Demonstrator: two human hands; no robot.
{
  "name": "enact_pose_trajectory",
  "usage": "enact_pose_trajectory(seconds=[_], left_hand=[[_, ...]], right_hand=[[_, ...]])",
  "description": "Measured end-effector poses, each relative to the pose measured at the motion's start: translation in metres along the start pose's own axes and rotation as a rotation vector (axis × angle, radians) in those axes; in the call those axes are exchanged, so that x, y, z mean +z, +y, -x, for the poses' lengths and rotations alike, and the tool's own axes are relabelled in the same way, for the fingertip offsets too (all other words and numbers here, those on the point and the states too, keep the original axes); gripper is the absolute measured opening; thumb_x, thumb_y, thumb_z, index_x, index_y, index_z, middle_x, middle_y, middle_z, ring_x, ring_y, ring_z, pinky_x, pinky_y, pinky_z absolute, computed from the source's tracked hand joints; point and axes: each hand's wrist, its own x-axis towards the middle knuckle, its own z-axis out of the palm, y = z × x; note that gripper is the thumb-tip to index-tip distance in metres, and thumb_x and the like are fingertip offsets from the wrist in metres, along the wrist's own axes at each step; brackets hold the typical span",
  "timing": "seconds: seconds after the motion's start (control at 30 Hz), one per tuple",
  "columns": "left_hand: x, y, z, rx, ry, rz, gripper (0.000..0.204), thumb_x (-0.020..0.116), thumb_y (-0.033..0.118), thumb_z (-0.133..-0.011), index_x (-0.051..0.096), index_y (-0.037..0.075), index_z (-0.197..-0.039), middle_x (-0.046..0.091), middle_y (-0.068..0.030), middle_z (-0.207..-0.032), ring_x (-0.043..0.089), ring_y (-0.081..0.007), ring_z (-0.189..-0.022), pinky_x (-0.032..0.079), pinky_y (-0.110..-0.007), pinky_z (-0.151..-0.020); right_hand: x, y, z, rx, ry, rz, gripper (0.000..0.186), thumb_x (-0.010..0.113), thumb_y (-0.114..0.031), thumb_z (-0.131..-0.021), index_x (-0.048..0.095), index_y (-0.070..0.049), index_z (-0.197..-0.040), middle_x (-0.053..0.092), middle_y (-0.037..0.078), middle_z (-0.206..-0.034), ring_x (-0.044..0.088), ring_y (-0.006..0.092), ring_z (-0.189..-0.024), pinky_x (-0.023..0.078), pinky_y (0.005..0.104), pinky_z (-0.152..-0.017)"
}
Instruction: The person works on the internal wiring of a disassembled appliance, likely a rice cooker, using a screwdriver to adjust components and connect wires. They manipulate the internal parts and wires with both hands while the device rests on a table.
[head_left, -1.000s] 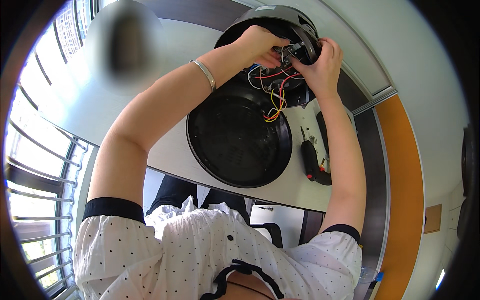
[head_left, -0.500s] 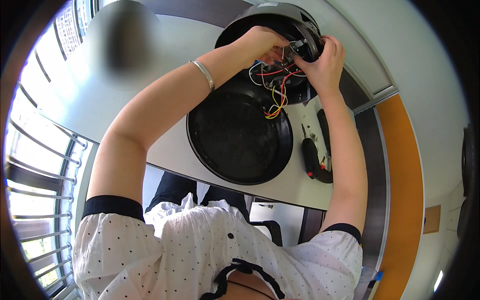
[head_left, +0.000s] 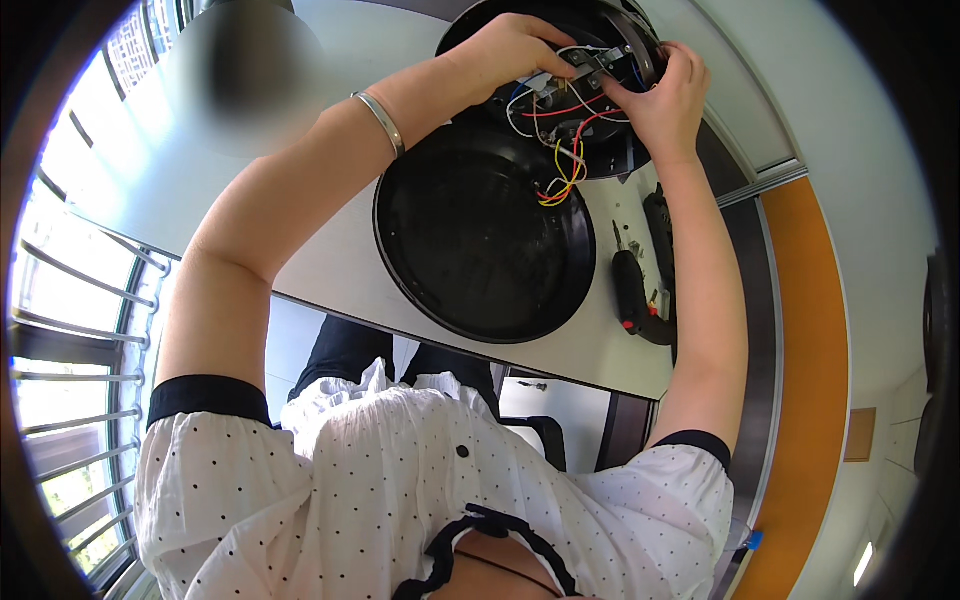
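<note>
Right hand [head_left: 670,112] curled around the black housing rim [head_left: 646,48] (thumb inside)

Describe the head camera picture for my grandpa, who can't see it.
A person's left hand and right hand are at metal parts among colourful wires in a dark round housing. Nearby on a pale table lie a shallow black pan-shaped piece and a screwdriver-like tool.
</note>
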Motion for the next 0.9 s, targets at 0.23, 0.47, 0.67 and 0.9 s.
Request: enact_pose_trajectory(seconds=[0.23,0.47,0.67,0.9], left_hand=[[-0.014,0.012,0.003,-0.031,0.04,0.129,0.029,0.071,0.003,-0.075,0.068,-0.006,-0.102,0.068,-0.0104,-0.08,0.061,-0.016,-0.067,0.049,-0.028,-0.059],[-0.016,0.008,-0.003,-0.019,0.116,0.15,0.022,0.072,0.002,-0.075,0.069,-0.007,-0.095,0.067,-0.0105,-0.074,0.061,-0.0165,-0.061,0.048,-0.028,-0.054],[-0.017,0.002,-0.003,0.078,0.151,0.03,0.02,0.074,0.002,-0.071,0.071,-0.007,-0.089,0.069,-0.0124,-0.076,0.063,-0.0194,-0.064,0.051,-0.029,-0.059],[-0.024,0.006,0.001,0.053,0.167,-0.143,0.018,0.075,0.004,-0.069,0.073,-0.004,-0.085,0.069,-0.0122,-0.073,0.065,-0.0199,-0.066,0.053,-0.033,-0.065]], right_hand=[[0.0,0.001,0.0,0.005,-0.016,-0.017,0.066,0.088,-0.029,-0.058,0.054,0.002,-0.105,0.054,0.015,-0.113,0.049,0.0348,-0.108,0.043,0.0423,-0.092],[0.001,0.002,0.0,0.017,-0.024,-0.008,0.065,0.088,-0.03,-0.058,0.055,0.002,-0.104,0.053,0.014,-0.114,0.049,0.0347,-0.108,0.042,0.0421,-0.093],[0.002,0.005,0.001,-0.029,-0.026,0.009,0.066,0.088,-0.03,-0.059,0.054,0.002,-0.105,0.053,0.015,-0.115,0.049,0.0346,-0.108,0.042,0.0422,-0.094],[0.002,0.002,0.0,0.003,-0.036,-0.005,0.066,0.087,-0.031,-0.059,0.054,0.002,-0.105,0.053,0.015,-0.115,0.048,0.0351,-0.109,0.041,0.0424,-0.094]])
